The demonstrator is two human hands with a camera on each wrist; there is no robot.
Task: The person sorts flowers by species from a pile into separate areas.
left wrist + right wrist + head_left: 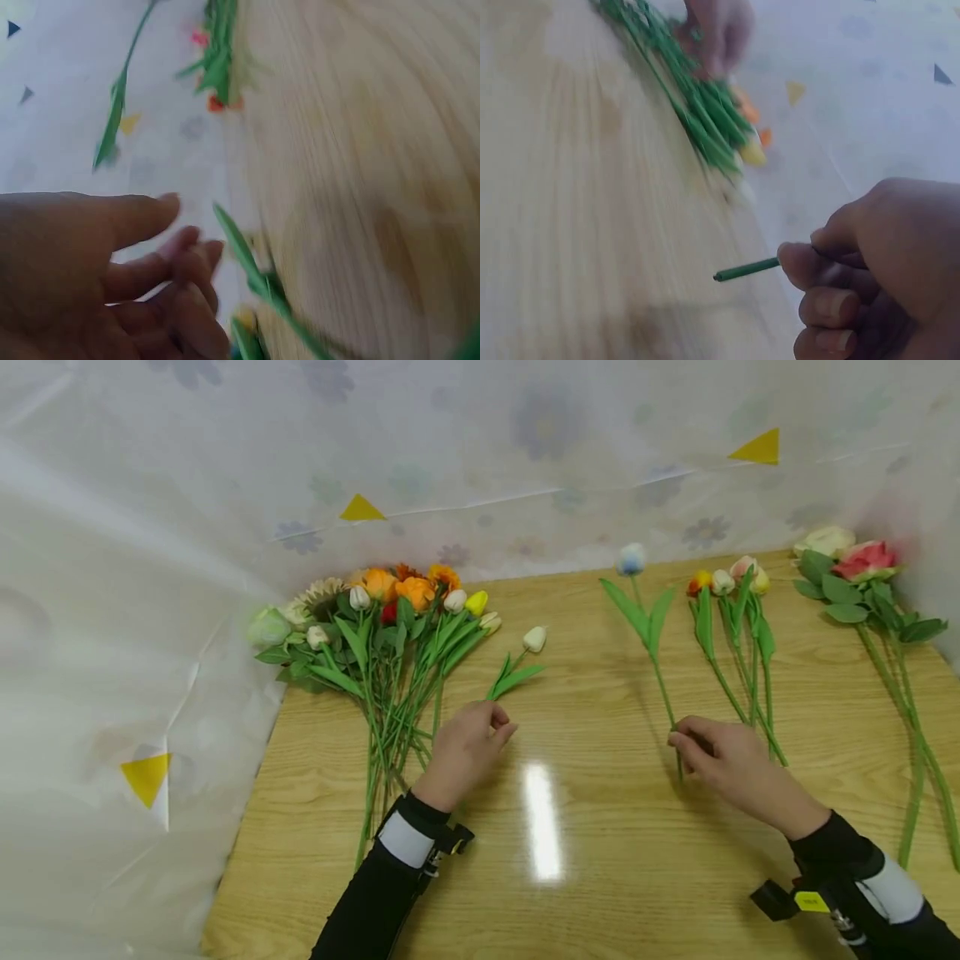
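Note:
My right hand (723,768) pinches the lower stem of a blue-and-white tulip (632,560), whose flower points toward the back wall. In the right wrist view the cut end of its green stem (744,270) sticks out past the thumb and finger. My left hand (468,745) is over the table at the right side of a large flower pile (397,677), fingers loosely bent and holding nothing. Just beyond it lies a single white tulip (535,639) with green leaves; its lower stem is hidden behind the hand. The left wrist view shows a green leaf and stem (262,285) beside the fingertips.
Several tulips (738,610) in yellow, white and pink lie right of the blue one. At the far right are a pink rose (866,562) and a white rose (825,541) on long stems. Flower-printed sheeting (465,443) with yellow triangles walls the wooden table (600,860).

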